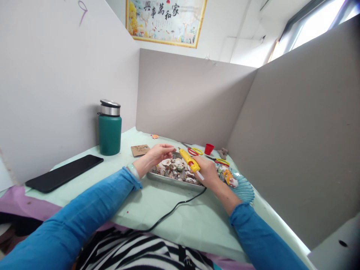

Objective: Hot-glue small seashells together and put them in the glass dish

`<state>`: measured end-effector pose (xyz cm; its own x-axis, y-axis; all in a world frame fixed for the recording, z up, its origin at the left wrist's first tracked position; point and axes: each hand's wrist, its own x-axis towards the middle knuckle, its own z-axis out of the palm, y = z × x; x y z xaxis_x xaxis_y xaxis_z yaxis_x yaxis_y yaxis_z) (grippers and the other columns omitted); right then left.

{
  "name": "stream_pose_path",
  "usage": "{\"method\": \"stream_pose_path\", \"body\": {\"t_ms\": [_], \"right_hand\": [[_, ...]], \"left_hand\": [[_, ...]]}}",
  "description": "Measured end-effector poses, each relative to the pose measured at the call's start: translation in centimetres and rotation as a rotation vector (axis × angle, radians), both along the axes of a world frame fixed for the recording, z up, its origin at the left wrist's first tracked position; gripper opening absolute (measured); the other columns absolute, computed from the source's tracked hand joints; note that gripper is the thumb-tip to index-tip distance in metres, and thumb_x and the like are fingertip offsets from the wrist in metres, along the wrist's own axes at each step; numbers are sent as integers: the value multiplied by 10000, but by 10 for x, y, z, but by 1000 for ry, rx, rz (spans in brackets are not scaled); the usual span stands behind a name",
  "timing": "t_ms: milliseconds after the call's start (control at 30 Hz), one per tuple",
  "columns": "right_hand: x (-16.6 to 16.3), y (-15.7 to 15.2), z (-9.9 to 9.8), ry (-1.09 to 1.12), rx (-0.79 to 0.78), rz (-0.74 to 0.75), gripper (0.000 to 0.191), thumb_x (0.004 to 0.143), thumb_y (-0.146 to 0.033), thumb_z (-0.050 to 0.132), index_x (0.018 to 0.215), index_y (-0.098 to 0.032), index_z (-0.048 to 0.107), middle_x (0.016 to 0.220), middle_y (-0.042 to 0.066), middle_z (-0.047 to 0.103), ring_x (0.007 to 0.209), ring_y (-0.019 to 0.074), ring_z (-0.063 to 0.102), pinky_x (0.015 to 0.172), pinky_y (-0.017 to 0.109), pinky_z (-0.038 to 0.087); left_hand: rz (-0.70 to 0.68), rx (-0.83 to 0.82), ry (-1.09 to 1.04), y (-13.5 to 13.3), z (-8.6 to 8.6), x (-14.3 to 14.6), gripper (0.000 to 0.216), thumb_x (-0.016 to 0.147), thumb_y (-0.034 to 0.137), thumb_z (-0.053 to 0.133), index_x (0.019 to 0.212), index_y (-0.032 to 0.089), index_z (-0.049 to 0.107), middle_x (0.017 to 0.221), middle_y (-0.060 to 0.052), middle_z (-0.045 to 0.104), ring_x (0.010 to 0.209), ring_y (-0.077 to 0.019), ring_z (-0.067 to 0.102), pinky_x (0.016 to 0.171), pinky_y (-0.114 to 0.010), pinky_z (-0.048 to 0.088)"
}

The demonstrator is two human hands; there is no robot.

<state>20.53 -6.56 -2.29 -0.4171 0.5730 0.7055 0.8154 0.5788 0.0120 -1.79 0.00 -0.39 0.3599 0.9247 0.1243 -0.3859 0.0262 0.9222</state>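
Observation:
My right hand [206, 171] is wrapped round a yellow hot glue gun [188, 158], with a clear glue stick poking out of its back end. The gun's nozzle points up and left, close to the fingertips of my left hand [161, 153]. Those left fingers are pinched together; whatever lies between them is too small to make out. Below both hands sits a metal tray [176, 182] filled with seashells [180, 169]. A black cord [174, 208] runs from beneath my right hand toward the table's front edge.
A green bottle [110, 134] and a black phone [67, 172] are at left. Behind the tray lie a brown card [140, 150], scissors [194, 151] and a red cup [209, 149]. A blue shell-shaped dish [244, 188] stands right. Grey panels [191, 95] enclose the table.

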Motion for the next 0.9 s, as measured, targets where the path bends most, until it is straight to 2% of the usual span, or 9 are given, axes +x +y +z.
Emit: {"method": "stream_pose_path", "body": {"t_ms": [300,500,700,900], "right_hand": [[1,2,-2,20,35,-6,177,734,-187,488,886,-191,580,879,69,657,791,195,593,694,262,429],[-1,-2,1,-9,21,18,195,745,-191,464,896,-181,588,810,62,647,734,187,586,657,258,424],[-4,-4,2,-21,34,26,209,755,-189,463,918,-175,594,837,63,657,745,184,596,657,260,422],[-3,-3,0,10,52,-14,189,754,-194,464,889,-182,594,822,66,656,745,187,595,658,257,423]], "left_hand": [[-55,-3,-20,3,-3,-2,155,673,91,714,810,83,642,802,-83,669,537,-60,552,598,-220,495],[-60,-7,-22,2,-2,-1,141,655,75,720,779,75,654,783,-83,668,525,-60,549,584,-213,494],[-75,-8,-30,-2,2,0,138,641,66,731,761,71,662,734,-70,663,512,-53,537,574,-195,492],[-55,-9,-21,1,-1,-1,159,653,83,733,788,76,651,789,-85,672,524,-55,551,578,-203,496]]}}
